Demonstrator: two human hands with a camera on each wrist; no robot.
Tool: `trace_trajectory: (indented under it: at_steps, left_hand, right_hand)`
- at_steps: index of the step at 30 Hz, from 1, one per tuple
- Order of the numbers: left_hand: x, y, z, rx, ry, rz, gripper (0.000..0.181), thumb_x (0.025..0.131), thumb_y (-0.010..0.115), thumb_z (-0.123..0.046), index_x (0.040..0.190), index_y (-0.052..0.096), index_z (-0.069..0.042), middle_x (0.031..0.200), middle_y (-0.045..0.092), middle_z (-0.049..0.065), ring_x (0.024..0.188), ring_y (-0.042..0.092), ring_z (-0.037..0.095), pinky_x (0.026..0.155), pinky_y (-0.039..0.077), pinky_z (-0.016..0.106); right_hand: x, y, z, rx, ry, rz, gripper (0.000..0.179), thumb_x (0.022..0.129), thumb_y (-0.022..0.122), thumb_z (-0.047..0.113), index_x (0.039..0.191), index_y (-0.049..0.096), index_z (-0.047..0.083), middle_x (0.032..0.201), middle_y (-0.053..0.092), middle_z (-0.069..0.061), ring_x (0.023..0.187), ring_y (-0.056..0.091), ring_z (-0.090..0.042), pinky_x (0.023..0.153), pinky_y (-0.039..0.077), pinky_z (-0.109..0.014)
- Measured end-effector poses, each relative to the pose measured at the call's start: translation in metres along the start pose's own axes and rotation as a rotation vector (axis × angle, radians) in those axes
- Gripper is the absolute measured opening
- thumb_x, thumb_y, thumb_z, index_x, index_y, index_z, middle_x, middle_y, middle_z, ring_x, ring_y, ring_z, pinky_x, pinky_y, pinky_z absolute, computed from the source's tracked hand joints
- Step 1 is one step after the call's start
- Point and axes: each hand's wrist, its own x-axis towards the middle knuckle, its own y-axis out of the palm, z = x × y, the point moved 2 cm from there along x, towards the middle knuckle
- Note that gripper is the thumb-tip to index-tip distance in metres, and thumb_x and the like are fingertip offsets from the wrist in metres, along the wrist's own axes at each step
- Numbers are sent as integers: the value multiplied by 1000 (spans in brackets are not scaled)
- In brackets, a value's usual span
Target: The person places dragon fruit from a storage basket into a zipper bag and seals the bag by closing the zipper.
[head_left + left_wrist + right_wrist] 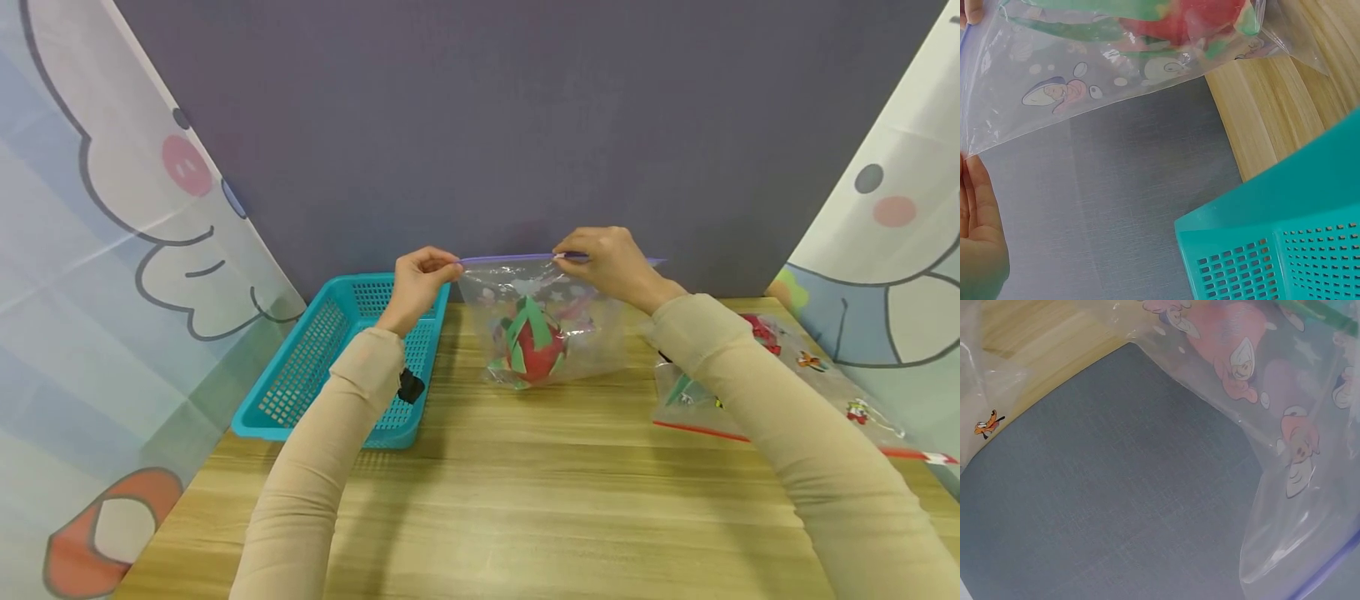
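A clear zip bag (592,333) with a purple zip strip and printed cartoon figures hangs upright over the table. Inside it sits a red toy fruit with green leaves, like a dragon fruit (538,350). My left hand (420,283) pinches the top left corner of the bag between thumb and fingers; in the left wrist view that hand (982,225) shows at the left edge. At the zip, right of the middle, my right hand (607,262) pinches the strip by a small white slider. The right wrist view has the bag (1285,444) but not the hand.
A turquoise perforated basket (251,422) stands at the left, beneath my left forearm. To the right, partly behind my right sleeve, lies another clear bag (817,396) with a red zip and cartoon prints. A grey panel (480,125) rises behind the wooden table (525,500).
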Motion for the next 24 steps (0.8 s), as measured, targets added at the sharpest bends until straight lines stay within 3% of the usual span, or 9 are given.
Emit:
trace_trajectory:
  at_steps: [10,24]
  left_hand:
    - [-3,-2,4,5,8,-19,11,84,66,-15,92,67,-8,84,66,-2,87,63,20,84,51,33]
    - [-8,0,-9,0,15,-1,10,85,64,-10,93,66,-4,83,65,-3,88,62,22,84,51,33]
  right_hand:
    - [-1,-1,-2,-9,-27,-16,6,74,72,-1,80,71,-3,76,70,-11,65,67,-23,56,54,-34]
    - [-7,-10,-9,92,142,-2,9,75,73,2,83,71,-2,81,69,-12,70,66,-22,63,54,-35]
